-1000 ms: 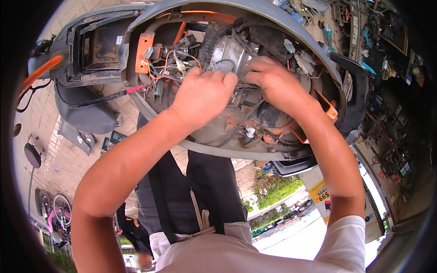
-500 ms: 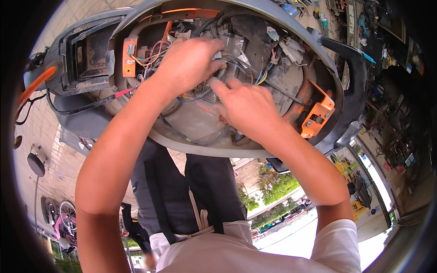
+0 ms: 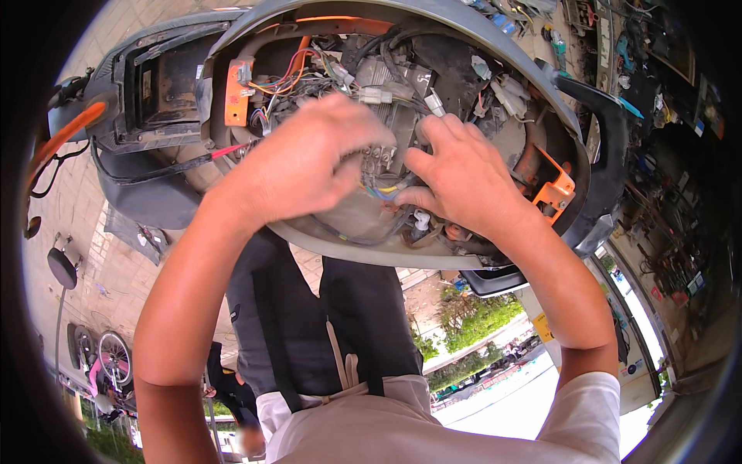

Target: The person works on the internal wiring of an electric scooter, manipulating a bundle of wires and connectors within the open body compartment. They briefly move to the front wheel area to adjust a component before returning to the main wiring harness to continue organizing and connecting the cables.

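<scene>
Inside the open body shell (image 3: 340, 246) of a scooter-like vehicle, both my hands are among tangled wires. My left hand (image 3: 313, 158), blurred by motion, hovers over the wiring with its thumb and index finger apart and nothing visible between them. My right hand (image 3: 468, 174) is bent over the right side of the wiring, its thumb spread from the fingers. Its fingertips are by a white connector (image 3: 435, 104); its thumb is near yellow and blue wires (image 3: 380, 192). Between the hands lies a grey finned metal box (image 3: 398, 124) with bolt terminals. A pale multi-pin plug (image 3: 375, 95) sits above it.
Orange brackets stand at the left (image 3: 236, 97) and right (image 3: 555, 193) of the shell. A red-sleeved cable (image 3: 230, 151) enters from the left. White connectors (image 3: 510, 97) hang at the right inside. Tools and parts (image 3: 665, 201) clutter the far right.
My hands have moved apart; they were close together on the wires. The left has drawn back toward me, the right has shifted right, and the metal box shows more. The view has shifted slightly.
</scene>
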